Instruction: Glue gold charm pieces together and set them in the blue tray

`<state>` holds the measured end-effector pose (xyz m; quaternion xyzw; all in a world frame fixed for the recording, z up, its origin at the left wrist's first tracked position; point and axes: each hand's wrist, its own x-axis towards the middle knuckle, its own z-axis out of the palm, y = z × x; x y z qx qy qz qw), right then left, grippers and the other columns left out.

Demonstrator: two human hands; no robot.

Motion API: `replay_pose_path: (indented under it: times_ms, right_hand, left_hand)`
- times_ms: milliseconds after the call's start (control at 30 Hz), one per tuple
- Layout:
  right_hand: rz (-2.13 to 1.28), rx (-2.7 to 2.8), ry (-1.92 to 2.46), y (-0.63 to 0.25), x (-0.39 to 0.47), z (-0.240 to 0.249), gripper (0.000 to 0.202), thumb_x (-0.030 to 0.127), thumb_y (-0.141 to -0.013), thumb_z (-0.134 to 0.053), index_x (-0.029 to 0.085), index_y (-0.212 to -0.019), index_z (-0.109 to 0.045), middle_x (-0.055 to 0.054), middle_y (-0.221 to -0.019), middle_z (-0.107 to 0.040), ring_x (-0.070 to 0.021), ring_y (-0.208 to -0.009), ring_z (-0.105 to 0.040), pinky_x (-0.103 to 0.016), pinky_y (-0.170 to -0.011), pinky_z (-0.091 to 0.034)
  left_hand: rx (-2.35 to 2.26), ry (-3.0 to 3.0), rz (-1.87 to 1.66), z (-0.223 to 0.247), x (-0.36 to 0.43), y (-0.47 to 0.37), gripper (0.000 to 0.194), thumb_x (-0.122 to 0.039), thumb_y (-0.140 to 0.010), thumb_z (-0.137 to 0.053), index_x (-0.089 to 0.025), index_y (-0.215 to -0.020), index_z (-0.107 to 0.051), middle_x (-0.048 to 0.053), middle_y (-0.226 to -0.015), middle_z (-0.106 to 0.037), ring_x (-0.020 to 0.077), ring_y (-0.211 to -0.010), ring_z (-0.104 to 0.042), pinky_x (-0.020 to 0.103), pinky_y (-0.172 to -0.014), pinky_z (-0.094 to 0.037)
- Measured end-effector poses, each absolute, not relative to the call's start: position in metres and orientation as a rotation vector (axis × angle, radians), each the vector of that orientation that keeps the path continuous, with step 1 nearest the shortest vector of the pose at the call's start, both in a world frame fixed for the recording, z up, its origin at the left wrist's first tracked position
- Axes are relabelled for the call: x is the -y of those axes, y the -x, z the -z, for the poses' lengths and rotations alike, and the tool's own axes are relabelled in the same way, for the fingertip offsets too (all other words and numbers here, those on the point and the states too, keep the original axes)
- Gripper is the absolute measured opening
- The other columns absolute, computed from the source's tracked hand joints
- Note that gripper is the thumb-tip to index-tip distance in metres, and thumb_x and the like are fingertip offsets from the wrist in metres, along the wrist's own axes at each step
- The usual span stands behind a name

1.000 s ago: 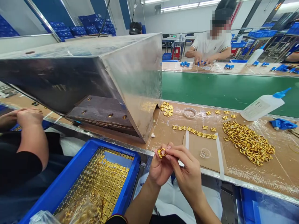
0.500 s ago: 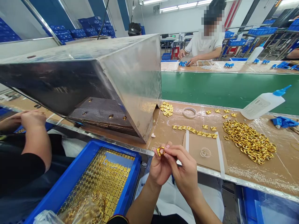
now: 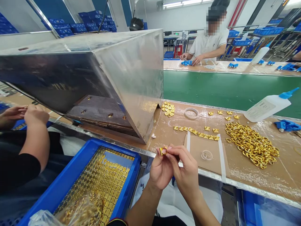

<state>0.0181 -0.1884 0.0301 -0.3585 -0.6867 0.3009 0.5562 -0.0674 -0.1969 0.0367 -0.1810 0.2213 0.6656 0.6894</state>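
Note:
In front of the bench edge, my left hand (image 3: 160,172) pinches a small gold square piece (image 3: 161,151) between thumb and finger. My right hand (image 3: 186,171) grips a gold ring (image 3: 165,151) at its side, and the ring meets the square piece; whether they are joined I cannot tell. Beyond my hands, a row of gold square pieces (image 3: 201,134) lies along a taped cardboard sheet (image 3: 199,157). A clear round dish (image 3: 206,155) rests on that sheet. To the right is a heap of gold rings (image 3: 252,144).
A metal hood (image 3: 131,78) stands at the left. Below it is a blue tray (image 3: 76,166) of gold pieces with a plastic bag. A white bottle (image 3: 265,108) leans near the green belt (image 3: 211,86). One co-worker (image 3: 209,47) sits opposite; another's hands (image 3: 35,114) are at far left.
The ring and square piece have turned slightly between my fingers, the ring now showing to the right of the piece. The view has shifted a little. The left co-worker's hands have moved.

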Motion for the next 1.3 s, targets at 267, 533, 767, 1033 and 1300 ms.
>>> replay_pose_path:
  times_ms: [267, 533, 767, 1033, 1300]
  right_hand:
    - [-0.828, 1.576, 0.911, -0.022, 0.185, -0.031, 0.016, 0.012, -0.092, -0.065, 0.026, -0.091, -0.071, -0.001, -0.089, -0.062, -0.016, -0.082, -0.065, -0.026, -0.073, -0.056]
    - [-0.928, 1.515, 0.947, -0.023, 0.18, -0.027, 0.013, 0.014, -0.091, -0.065, 0.025, -0.089, -0.072, -0.003, -0.093, -0.062, -0.0177, -0.086, -0.065, -0.027, -0.073, -0.056]
    - [-0.982, 1.541, 0.924, -0.027, 0.179, -0.028, 0.009, 0.018, -0.091, -0.065, 0.024, -0.089, -0.072, -0.004, -0.092, -0.062, -0.0179, -0.082, -0.064, -0.028, -0.068, -0.054]
    - [-1.041, 1.522, 0.883, -0.023, 0.178, -0.025, 0.01, 0.018, -0.092, -0.065, 0.025, -0.091, -0.072, -0.003, -0.092, -0.061, -0.0171, -0.084, -0.063, -0.027, -0.071, -0.053]
    - [-1.066, 1.546, 0.852, -0.023, 0.179, -0.021, 0.007, 0.019, -0.092, -0.066, 0.024, -0.091, -0.071, -0.003, -0.092, -0.065, -0.0177, -0.085, -0.065, -0.028, -0.073, -0.054]
  left_hand:
    - [-0.495, 0.356, -1.482, -0.033, 0.196, 0.067, 0.05, -0.022, -0.105, -0.044, -0.016, -0.06, -0.063, 0.003, -0.072, -0.061, 0.0111, -0.071, -0.063, 0.022, -0.075, -0.056]
    - [-0.487, 0.341, -1.465, -0.031, 0.193, 0.067, 0.045, -0.024, -0.104, -0.049, -0.015, -0.062, -0.064, 0.002, -0.07, -0.06, 0.012, -0.072, -0.063, 0.024, -0.077, -0.055]
    - [-0.455, 0.204, -1.438, -0.024, 0.199, 0.071, 0.028, -0.025, -0.089, -0.075, -0.015, -0.065, -0.065, 0.0, -0.074, -0.061, 0.0142, -0.08, -0.063, 0.027, -0.085, -0.053]
    - [-0.484, 0.118, -1.441, -0.018, 0.201, 0.078, 0.023, -0.026, -0.081, -0.083, -0.015, -0.069, -0.067, 0.0, -0.078, -0.065, 0.0144, -0.082, -0.064, 0.03, -0.091, -0.052]
    - [-0.517, 0.179, -1.468, -0.019, 0.202, 0.08, 0.026, -0.021, -0.087, -0.076, -0.015, -0.064, -0.067, -0.001, -0.073, -0.064, 0.0123, -0.077, -0.064, 0.026, -0.084, -0.054]
